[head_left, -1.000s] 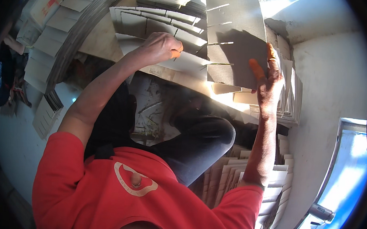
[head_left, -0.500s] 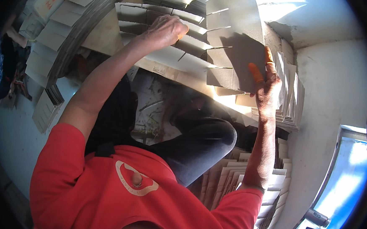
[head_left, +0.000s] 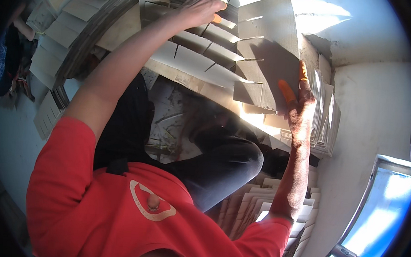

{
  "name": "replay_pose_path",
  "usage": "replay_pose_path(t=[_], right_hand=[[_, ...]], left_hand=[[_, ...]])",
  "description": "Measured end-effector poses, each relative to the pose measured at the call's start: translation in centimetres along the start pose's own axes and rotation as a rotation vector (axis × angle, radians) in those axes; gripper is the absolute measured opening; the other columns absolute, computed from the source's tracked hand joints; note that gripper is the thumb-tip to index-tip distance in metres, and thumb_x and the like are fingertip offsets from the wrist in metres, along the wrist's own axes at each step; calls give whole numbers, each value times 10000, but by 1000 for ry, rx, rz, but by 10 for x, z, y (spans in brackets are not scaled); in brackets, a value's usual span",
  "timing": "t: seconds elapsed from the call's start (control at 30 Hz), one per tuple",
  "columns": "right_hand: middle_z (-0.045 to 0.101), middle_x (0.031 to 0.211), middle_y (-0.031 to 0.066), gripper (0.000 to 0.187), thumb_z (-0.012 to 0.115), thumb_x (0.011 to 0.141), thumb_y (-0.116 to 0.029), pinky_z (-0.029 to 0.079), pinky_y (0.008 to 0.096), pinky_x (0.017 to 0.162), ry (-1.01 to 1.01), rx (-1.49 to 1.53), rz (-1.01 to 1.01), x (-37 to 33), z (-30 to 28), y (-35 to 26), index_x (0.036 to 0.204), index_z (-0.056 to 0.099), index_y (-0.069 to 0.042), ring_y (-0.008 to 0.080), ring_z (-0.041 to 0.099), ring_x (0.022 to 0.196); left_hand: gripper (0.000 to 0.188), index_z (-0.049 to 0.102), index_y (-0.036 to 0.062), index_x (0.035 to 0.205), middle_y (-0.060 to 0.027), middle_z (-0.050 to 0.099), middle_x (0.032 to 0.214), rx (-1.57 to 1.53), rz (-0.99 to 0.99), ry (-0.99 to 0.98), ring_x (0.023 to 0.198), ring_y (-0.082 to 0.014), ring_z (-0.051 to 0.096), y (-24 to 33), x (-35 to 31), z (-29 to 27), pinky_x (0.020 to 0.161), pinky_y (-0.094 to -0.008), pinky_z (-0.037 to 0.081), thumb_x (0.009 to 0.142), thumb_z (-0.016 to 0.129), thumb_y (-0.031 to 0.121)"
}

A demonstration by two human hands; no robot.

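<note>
Cardboard fills this view, most of it slotted divider strips. At the far left, a fan of stacked strips [head_left: 65,35] lies spread on the floor, with part of another person [head_left: 9,64] just beyond it. The left hand [head_left: 201,8] reaches up and out, fingers curled down onto the top edge of a row of slotted strips [head_left: 195,57] that stand side by side; an orange fingertip cover shows at that hand. Crossing the row's near end stands a larger slotted cardboard panel [head_left: 266,52], upright and lit by sun. The right hand [head_left: 299,103], also with orange finger covers, grips this panel's lower right edge. Just beside it, a pile of cut strips [head_left: 326,117] leans against the white wall [head_left: 381,106].
</note>
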State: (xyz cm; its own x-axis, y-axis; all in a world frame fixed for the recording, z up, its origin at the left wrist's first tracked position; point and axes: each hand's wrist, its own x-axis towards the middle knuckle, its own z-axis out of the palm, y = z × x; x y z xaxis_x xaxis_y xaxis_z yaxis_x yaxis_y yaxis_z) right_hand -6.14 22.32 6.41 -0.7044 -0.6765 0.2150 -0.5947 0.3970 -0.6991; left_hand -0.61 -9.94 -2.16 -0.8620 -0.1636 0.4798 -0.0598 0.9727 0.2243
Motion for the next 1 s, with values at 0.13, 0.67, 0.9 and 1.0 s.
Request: replay_pose_path(t=[0.13, 0.67, 0.9, 1.0], right_hand=[[685, 917, 36, 635, 606, 848, 45, 347, 194, 364, -29, 37, 67, 1, -3, 2, 1422, 398, -129, 33, 439, 444], [698, 979, 88, 656, 669, 820, 6, 438, 233, 395, -68, -105, -152, 11, -1, 11, 1409, 415, -135, 75, 539, 490], [693, 991, 134, 630, 677, 833, -23, 453, 239, 392, -198, -66, -132, 21, 25, 13, 1401, 416, -102, 73, 545, 478], [674, 1044, 157, 570, 652, 876, -122, 530, 287, 612, -368, 291, 327, 24, 39, 20, 1397, 421, -95, 102, 595, 691]], left_hand=[[119, 593, 2, 780, -164, 554, 714, 130, -30, -334, 798, -358, 604, -3, 27, 8, 683, -450, 473, 706, 675, 46], [36, 563, 18, 677, -176, 589, 689, 15, 15, -44, 734, -377, 614, -14, 16, 31, 610, -474, 467, 694, 594, 7], [57, 556, 10, 653, -193, 582, 686, -42, -4, -18, 716, -386, 609, -20, 14, 35, 594, -467, 463, 696, 592, 21], [64, 555, 11, 653, -192, 584, 689, -10, -31, -68, 718, -386, 610, -19, 17, 32, 596, -470, 462, 705, 587, 31]])
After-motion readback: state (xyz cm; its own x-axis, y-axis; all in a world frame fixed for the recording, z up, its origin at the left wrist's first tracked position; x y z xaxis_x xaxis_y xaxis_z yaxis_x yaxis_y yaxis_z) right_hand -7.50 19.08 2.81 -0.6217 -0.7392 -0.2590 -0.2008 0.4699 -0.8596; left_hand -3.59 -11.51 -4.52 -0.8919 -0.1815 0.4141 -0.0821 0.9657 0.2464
